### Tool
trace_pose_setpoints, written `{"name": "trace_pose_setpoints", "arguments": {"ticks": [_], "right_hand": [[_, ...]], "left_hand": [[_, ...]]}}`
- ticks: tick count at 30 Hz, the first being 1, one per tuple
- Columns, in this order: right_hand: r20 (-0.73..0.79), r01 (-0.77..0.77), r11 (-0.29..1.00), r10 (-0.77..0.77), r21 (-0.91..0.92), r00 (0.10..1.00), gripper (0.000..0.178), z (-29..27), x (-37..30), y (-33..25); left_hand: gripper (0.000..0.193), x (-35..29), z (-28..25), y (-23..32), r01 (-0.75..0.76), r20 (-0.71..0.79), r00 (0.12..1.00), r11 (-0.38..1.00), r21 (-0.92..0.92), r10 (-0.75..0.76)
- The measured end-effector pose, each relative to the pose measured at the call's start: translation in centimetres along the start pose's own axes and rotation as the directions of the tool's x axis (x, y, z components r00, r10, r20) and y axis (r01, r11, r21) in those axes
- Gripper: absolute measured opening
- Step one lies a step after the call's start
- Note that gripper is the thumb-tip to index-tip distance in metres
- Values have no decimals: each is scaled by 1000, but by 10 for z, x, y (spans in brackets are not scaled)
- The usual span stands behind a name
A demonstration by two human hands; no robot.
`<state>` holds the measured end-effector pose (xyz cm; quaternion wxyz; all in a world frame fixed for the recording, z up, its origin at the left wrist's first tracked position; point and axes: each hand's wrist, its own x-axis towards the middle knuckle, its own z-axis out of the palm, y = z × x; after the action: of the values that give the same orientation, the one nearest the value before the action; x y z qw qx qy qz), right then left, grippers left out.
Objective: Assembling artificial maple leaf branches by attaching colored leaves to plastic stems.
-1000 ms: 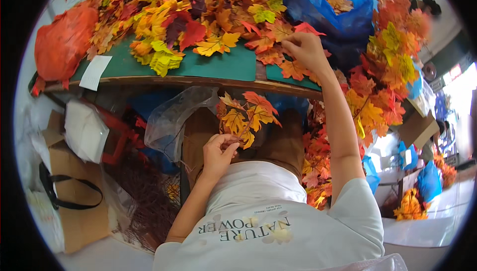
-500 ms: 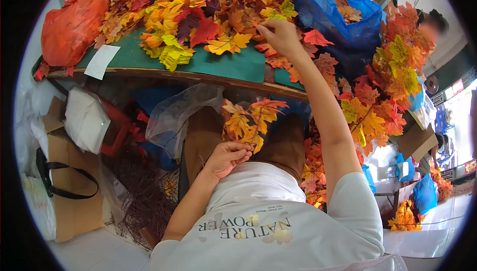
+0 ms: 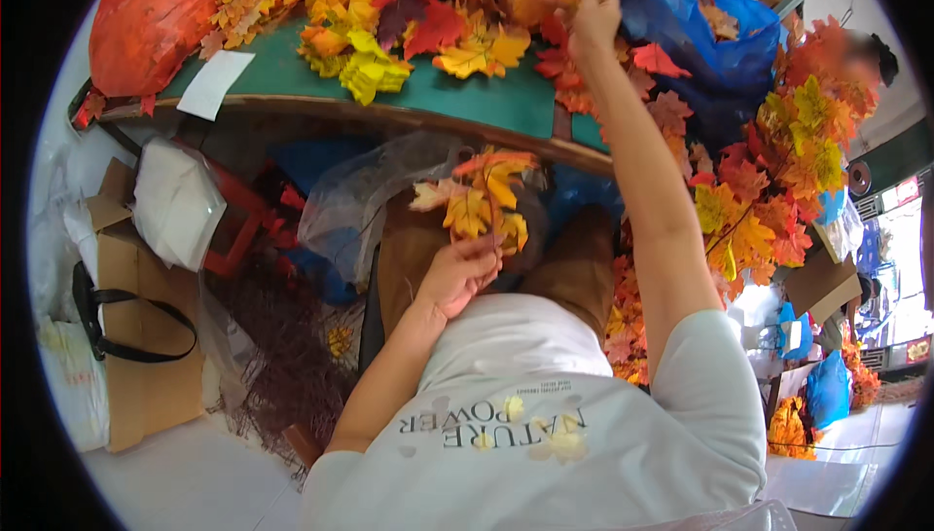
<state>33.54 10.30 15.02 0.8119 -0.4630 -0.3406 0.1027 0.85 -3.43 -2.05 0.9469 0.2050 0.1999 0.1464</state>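
Green tabletop heaped with fake leaves: right hand pinches 1 at top, left hand grips a leaf sprig; attaching looks next.

Between your chest and the green table edge, your lap offers open passage. Heaped leaves crowd the tabletop; bare green strip remains near its edge. A blue bag and leaf branches block your right side.

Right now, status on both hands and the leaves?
Left hand shut on leaf sprig at the lap. Right hand up in the leaf pile on the green table, grip unclear. Nothing blocking.
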Motion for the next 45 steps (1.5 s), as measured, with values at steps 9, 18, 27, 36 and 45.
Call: {"name": "trace_pose_setpoints", "arguments": {"ticks": [9, 18, 27, 36, 45], "right_hand": [[423, 659, 193, -630, -727, 651, 14, -65, -39, -71], [797, 743, 337, 37, -578, 603, 15, -93, -68, -60], [602, 669, -286, 293, -686, 743, 15, -90, -62, -51], [689, 731, -172, 250, -660, 681, 11, -115, -19, -31], [644, 653, -230, 125, -721, 755, 9, -108, 1, -49]], "left_hand": [[27, 5, -39, 35, -268, 131, 930, 877, -400, 344], [25, -22, -78, 105, -258, 74, 914, 713, -652, 399], [21, -33, -80, 110, -282, 67, 903, 704, -651, 424], [26, -28, -68, 86, -235, 101, 929, 780, -580, 356], [27, -30, -73, 98, -210, 147, 924, 789, -578, 354]]}}
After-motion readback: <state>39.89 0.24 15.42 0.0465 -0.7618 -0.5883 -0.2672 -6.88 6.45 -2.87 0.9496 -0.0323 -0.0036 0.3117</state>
